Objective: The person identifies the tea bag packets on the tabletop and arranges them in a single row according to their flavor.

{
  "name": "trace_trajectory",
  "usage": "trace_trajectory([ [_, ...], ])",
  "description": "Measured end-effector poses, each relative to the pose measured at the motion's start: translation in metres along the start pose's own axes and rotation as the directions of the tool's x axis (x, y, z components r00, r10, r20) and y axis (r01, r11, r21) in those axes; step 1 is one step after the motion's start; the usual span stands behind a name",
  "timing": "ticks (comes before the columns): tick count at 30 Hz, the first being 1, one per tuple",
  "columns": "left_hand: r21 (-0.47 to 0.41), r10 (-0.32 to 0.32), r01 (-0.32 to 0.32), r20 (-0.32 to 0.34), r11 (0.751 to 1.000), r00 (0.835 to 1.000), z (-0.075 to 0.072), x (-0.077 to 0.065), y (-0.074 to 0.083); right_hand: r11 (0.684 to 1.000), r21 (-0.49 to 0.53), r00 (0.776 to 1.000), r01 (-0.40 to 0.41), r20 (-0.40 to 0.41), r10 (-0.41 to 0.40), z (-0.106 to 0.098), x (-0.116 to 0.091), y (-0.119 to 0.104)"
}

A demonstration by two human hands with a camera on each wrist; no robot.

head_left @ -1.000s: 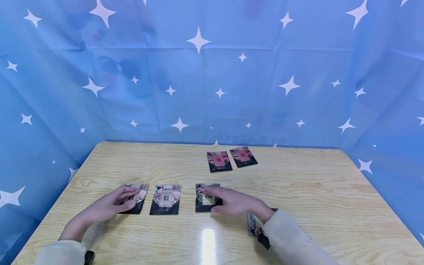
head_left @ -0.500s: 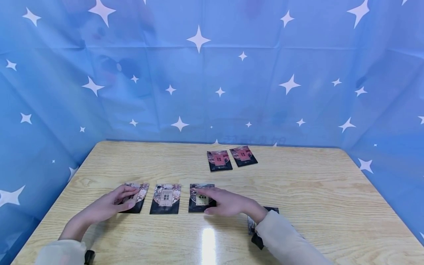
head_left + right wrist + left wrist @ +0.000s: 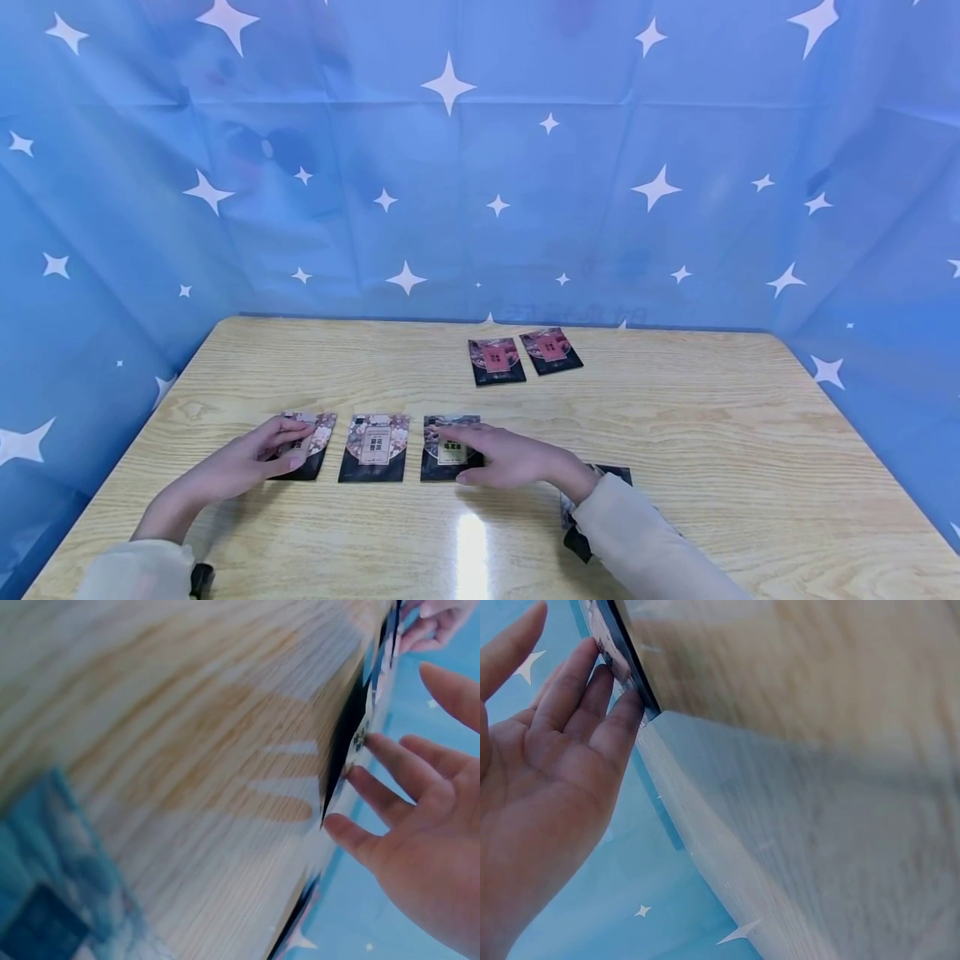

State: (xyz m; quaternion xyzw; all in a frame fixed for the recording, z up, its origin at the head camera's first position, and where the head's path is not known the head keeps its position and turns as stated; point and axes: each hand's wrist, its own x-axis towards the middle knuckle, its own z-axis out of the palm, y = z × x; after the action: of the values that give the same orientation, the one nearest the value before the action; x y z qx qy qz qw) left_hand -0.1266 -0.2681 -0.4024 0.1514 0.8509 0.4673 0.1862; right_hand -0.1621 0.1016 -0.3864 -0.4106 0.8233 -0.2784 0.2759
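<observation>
In the head view my left hand (image 3: 243, 462) rests on a flat tea sachet (image 3: 322, 437) with pale pink flowers above a black base. A second flowered sachet (image 3: 373, 450) lies just right of it, untouched. Fingertips of my right hand (image 3: 513, 457) press on a darker oolong tea sachet (image 3: 437, 471), third in this row, partly covered by the fingers. The left wrist view has the left hand's (image 3: 562, 772) relaxed fingers against its sachet (image 3: 609, 641). From the right wrist, fingertips of the right hand (image 3: 424, 817) meet the sachet's printed face (image 3: 358, 739).
Two red-labelled sachets, one (image 3: 497, 362) upright to my view and one (image 3: 552, 351) slanted, lie at the back of the wooden table (image 3: 712, 417). Another sachet (image 3: 617, 473) is partly hidden beneath the right forearm. A blue star-patterned curtain (image 3: 480, 158) stands behind.
My right hand has slid the oolong tea sachet left along the table, closer to the middle flowered sachet. The left hand has stayed in place on its sachet.
</observation>
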Motion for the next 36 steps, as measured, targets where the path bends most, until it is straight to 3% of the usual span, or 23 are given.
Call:
trace_trajectory([
  [8, 0.005, 0.001, -0.001, -0.003, 1.000, 1.000, 0.000, 0.000, 0.000, 1.000, 0.002, 1.000, -0.011, -0.013, 0.011, -0.002, -0.003, 0.001],
  [13, 0.005, 0.006, -0.006, -0.001, 1.000, 1.000, 0.000, 0.001, 0.000, 0.999, 0.028, 0.998, -0.036, -0.041, 0.037, -0.008, -0.014, 0.002],
  [18, -0.005, 0.006, -0.006, 0.000, 1.000, 1.000, 0.000, 0.000, 0.000, 0.997, 0.071, 0.996, -0.006, -0.093, 0.013, -0.014, -0.027, 0.006],
  [28, 0.003, 0.022, -0.022, -0.007, 1.000, 1.000, 0.001, 0.000, 0.000, 0.994, 0.097, 0.970, -0.045, -0.233, 0.067, -0.021, -0.062, 0.018],
  [36, -0.014, 0.006, -0.006, -0.001, 1.000, 1.000, 0.001, -0.001, 0.000, 0.996, 0.071, 0.957, -0.056, -0.281, 0.074, -0.025, -0.097, 0.029],
])
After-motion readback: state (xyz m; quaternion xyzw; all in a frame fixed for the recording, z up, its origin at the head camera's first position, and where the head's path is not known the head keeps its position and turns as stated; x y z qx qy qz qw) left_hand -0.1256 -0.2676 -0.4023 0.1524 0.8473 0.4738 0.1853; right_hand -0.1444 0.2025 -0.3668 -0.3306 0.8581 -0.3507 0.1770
